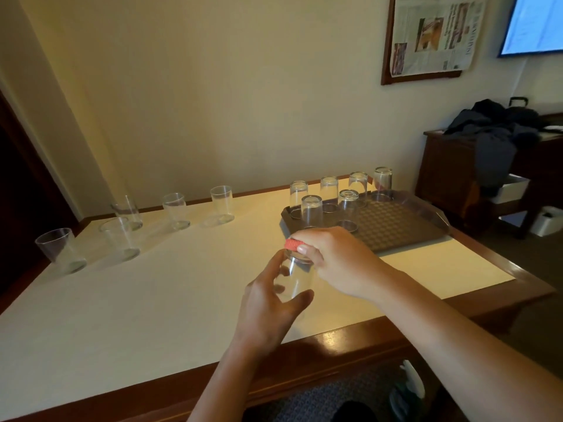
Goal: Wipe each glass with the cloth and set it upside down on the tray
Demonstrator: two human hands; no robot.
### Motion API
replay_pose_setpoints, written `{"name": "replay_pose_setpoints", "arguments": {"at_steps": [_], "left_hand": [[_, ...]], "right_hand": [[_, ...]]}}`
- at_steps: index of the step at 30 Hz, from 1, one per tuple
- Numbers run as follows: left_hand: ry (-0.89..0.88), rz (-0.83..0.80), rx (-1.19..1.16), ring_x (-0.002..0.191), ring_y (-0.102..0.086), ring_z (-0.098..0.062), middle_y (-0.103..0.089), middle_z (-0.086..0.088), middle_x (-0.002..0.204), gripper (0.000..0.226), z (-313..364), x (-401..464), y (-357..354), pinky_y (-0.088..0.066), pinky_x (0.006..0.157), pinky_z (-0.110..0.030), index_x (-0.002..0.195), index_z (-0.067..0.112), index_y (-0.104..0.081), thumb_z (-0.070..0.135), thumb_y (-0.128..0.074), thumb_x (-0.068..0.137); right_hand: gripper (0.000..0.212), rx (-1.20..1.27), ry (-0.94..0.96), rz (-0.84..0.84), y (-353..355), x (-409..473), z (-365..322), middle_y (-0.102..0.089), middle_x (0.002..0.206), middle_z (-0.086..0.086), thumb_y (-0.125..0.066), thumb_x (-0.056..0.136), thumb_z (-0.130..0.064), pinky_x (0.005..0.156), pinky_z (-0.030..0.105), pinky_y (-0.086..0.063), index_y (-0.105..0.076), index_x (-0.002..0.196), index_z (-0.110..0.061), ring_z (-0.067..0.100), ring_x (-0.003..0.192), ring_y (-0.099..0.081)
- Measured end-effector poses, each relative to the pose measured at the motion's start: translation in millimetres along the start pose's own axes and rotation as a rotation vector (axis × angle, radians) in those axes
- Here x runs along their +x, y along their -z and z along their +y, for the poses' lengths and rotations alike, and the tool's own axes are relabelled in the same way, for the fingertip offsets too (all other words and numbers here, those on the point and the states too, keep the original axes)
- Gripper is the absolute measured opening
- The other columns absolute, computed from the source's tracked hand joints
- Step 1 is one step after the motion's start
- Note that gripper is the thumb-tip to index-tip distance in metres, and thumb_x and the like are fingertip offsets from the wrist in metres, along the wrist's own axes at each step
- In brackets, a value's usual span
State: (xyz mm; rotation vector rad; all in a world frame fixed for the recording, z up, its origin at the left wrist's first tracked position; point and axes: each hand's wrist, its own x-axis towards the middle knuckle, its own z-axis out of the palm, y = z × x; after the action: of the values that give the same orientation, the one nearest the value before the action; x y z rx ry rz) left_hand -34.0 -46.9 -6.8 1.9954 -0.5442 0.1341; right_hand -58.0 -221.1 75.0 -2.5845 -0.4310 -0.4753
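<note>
Wooden table (359, 333) with cream mat (152, 300), against a pale wall. Brown tray (396, 226) beyond the grip, bearing six inverted glasses. Five upright glasses to its far left. Left hand (268, 309) clasps a clear glass (297, 277); right hand (338, 260) pinches a red cloth (292, 244) on its top.

A newspaper (435, 32) hangs in a wooden frame at one o'clock, beside a lit screen (533, 22). Dark clothes (493, 129) lie heaped on a wooden dresser (441, 175) at three o'clock.

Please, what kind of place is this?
Probably a hotel room, though I cannot be sure: a wall screen, a framed newspaper, and dark clothes heaped on a wooden luggage stand beside the table.
</note>
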Motion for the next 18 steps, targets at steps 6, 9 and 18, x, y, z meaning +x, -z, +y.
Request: {"name": "replay_pose_setpoints", "arguments": {"at_steps": [6,9,18], "left_hand": [[-0.01,0.061,-0.058,0.109,-0.064,-0.01,-0.062,0.021,0.118,0.069,-9,4,5,-0.058,0.094,-0.038,0.144,0.05,-0.05,0.044,-0.083,0.083],[-0.012,0.033,-0.084,0.108,-0.064,-0.01,-0.062,0.021,0.119,0.071,-7,0,-7,-0.056,0.092,-0.03,0.145,0.048,-0.049,0.049,-0.081,0.081],[0.0,0.04,0.002,0.107,-0.065,-0.01,-0.059,0.021,0.121,0.069,-16,-1,-3,-0.056,0.088,-0.029,0.146,0.045,-0.048,0.042,-0.083,0.086]], "right_hand": [[0.022,0.018,0.063,-0.001,5,-9,-4,-0.069,0.096,0.002,-0.049,0.102,-0.017,0.075,0.038,-0.053,-0.065,0.117,-0.018,0.017,0.086,-0.063],[0.017,-0.039,0.026,0.009,-1,4,1,-0.066,0.085,0.005,-0.049,0.101,-0.015,0.069,0.046,-0.051,-0.066,0.103,-0.014,0.022,0.076,-0.061],[0.018,0.025,0.036,-0.012,-9,4,6,-0.067,0.087,0.004,-0.049,0.102,-0.017,0.07,0.047,-0.053,-0.066,0.107,-0.02,0.021,0.077,-0.062]]}}
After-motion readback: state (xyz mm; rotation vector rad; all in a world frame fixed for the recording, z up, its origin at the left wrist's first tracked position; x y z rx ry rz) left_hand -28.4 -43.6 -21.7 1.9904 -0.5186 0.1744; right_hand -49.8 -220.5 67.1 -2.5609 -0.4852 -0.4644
